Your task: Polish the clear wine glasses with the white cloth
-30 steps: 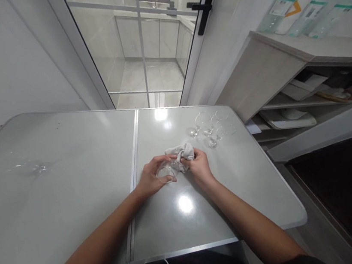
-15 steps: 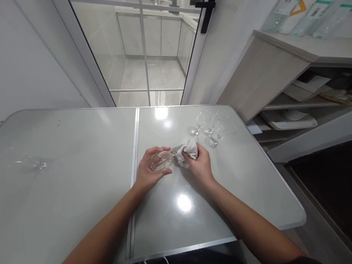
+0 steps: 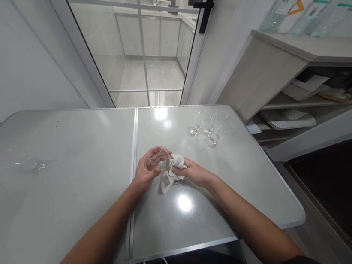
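My left hand (image 3: 143,173) is wrapped round the bowl of a clear wine glass (image 3: 158,157), held tilted above the table. A white cloth (image 3: 177,161) is gripped in my right hand (image 3: 191,171) and pressed against the glass near its stem end. One loose corner of the cloth hangs toward me. The cloth and fingers hide the glass's stem and foot.
Several clear wine glasses (image 3: 210,131) stand at the table's back right. More clear glassware (image 3: 33,164) is at the left. The grey table (image 3: 86,213) has a metal seam. A glass door (image 3: 126,47) is behind, shelving (image 3: 284,65) at right.
My right hand has moved left with the cloth, closer to my left hand and round the glass. The glass has turned in my left hand, and a cloth corner now hangs down.
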`<state>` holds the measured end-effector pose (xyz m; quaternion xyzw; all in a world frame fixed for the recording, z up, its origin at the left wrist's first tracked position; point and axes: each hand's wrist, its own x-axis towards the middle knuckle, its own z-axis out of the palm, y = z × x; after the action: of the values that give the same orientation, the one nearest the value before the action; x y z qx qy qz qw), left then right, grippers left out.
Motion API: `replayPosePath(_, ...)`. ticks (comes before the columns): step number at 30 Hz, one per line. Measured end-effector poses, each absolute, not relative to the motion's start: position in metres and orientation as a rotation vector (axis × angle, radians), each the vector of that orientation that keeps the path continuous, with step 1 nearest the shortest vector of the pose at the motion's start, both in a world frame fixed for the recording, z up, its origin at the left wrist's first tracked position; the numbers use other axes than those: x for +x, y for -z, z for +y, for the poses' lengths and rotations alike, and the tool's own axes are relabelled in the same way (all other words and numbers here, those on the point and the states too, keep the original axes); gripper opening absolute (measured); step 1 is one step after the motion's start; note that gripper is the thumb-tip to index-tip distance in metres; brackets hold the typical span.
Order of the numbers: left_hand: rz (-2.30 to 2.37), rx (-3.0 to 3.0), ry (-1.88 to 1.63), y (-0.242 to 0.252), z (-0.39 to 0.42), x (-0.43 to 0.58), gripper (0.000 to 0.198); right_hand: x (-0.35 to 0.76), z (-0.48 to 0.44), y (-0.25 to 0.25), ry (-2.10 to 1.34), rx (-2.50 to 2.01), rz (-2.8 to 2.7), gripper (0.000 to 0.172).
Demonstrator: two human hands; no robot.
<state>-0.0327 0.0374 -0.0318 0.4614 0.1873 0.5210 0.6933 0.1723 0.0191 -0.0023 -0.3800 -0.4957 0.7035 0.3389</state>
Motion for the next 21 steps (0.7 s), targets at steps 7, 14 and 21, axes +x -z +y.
replayPosePath(7,0.445,1.021,-1.109,0.034,0.039,-0.033,0.059,0.168,0.015,0.010,-1.513,-1.090,-1.621,0.021)
replayPosePath(14,0.534,1.010,-1.267,0.037,0.042,-0.024,0.057,0.152,0.009,0.017,-0.372,-1.404,-2.025,0.030)
replayPosePath(21,0.502,1.023,-1.300,0.032,0.044,-0.028,0.063,0.172,0.022,0.003,-0.859,-1.317,-1.279,0.024)
